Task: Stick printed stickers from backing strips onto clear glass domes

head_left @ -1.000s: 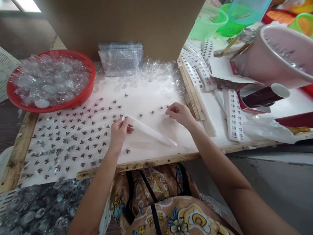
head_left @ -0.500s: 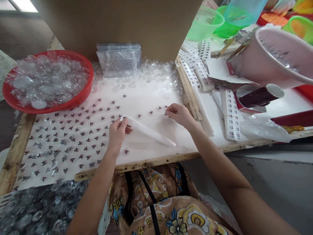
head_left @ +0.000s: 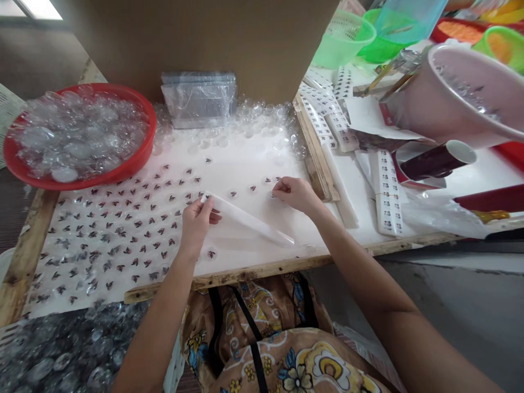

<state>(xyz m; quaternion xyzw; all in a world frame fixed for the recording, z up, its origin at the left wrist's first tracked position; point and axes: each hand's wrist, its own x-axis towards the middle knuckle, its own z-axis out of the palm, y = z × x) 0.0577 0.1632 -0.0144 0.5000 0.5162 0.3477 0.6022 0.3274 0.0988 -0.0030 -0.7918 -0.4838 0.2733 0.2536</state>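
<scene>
My left hand [head_left: 197, 221] pinches the upper end of a long white strip [head_left: 249, 219] between thumb and fingers. The strip slants down to the right across the white board [head_left: 241, 248]. To its right, my right hand [head_left: 297, 195] is closed in a pinch just above the board. A small dark mark shows at its fingertips, too small to name. Close by lie a few clear round pieces with dark printed motifs, one of them a clear piece [head_left: 252, 188] left of my right hand. Many more such pieces [head_left: 143, 218] cover the board's left side.
A red basin [head_left: 139, 155] heaped with clear domed pieces stands at the left. Behind are a cardboard box [head_left: 196, 38] and a clear plastic pack [head_left: 200, 101]. At right are sticker sheets [head_left: 388, 191], a dark mug [head_left: 429, 161] and a pink tub [head_left: 446, 103]. Wooden strips [head_left: 262, 271] edge the board.
My right hand has shifted slightly left, its fingertips moving left and a little down over the board. My left hand and the white strip have stayed in place.
</scene>
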